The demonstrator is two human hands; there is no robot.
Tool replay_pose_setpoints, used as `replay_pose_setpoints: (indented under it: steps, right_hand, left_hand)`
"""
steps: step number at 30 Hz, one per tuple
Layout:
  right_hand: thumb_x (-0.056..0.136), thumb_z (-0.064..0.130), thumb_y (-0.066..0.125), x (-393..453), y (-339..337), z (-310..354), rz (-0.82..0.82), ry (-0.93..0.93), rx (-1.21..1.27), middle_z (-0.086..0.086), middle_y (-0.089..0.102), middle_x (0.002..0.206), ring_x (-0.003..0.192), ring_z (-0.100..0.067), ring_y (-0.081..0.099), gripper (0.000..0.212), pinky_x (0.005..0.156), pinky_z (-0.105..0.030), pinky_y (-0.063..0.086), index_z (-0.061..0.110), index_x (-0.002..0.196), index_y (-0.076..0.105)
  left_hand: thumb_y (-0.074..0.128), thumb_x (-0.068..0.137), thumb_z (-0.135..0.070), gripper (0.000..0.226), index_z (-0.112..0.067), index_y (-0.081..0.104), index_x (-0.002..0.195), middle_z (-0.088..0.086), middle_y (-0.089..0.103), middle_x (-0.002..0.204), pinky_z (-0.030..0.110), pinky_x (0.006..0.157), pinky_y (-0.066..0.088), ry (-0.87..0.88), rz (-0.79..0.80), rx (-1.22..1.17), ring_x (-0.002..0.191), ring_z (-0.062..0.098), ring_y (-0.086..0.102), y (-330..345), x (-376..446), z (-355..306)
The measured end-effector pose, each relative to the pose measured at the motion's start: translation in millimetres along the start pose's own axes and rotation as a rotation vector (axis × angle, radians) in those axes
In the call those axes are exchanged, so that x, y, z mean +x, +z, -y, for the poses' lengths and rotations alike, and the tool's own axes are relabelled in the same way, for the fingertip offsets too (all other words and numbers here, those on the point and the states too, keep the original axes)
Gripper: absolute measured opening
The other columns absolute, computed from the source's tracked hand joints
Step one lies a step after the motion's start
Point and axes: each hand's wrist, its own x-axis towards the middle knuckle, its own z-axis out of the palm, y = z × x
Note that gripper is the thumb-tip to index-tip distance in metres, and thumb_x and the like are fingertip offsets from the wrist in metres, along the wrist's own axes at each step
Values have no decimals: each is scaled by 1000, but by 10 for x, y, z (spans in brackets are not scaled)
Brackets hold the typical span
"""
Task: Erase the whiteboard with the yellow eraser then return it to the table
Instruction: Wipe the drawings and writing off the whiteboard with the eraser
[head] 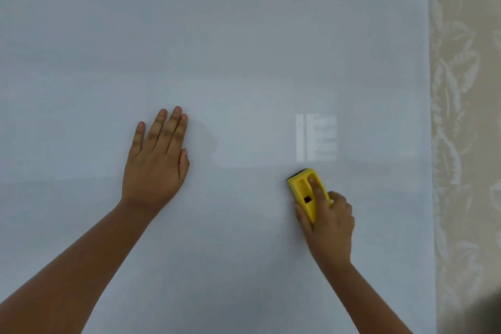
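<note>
Eraser (pixel 305 192) sits on the whiteboard (pixel 244 35), long axis running up and slightly left, dark pad facing the board. It's yellow plastic with grooves. Right hand (pixel 329 222) grips it, forefinger on top. Left hand (pixel 156 163) lies flat, fingers together, well left.

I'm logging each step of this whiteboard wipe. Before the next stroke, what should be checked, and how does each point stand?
1. Yellow eraser gripped by right hand: ok.
2. Its dark pad faces the whiteboard: ok.
3. Left hand lies flat on the board, apart from the eraser: ok.
4. Board in view free of writing: ok; the pale bars above the eraser look like a reflection.
5. Table for the return in view: not ok.
</note>
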Motion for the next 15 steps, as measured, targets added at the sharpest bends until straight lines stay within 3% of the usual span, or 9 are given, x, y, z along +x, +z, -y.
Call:
replay_pose_setpoints:
  steps: [3, 7, 15]
  right_hand:
    - [85, 43, 59, 657, -89, 140, -71, 171, 46, -24, 50, 110, 95, -41, 49, 61, 78, -48, 42, 25, 138, 38]
    - [88, 50, 48, 1301, -78, 654, -160, 199, -12, -22, 46, 117, 101, -39, 46, 60, 81, -47, 39, 27, 141, 30]
    - [75, 46, 56, 745, 90, 1467, -120, -338, -28, -13, 57, 95, 76, -30, 50, 58, 63, -36, 39, 28, 129, 48]
  left_hand:
    - [26, 95, -24, 53, -5, 28, 145, 11, 30, 152, 46, 115, 13, 10, -8, -18, 141, 25, 24, 6, 2, 6]
    - [26, 95, -24, 54, -5, 28, 145, 10, 29, 152, 46, 115, 13, 13, -5, -22, 141, 25, 23, 14, 2, 20]
    - [31, 94, -23, 55, -4, 26, 145, 11, 28, 152, 48, 114, 16, 46, -67, -26, 140, 26, 25, 25, -5, 40]
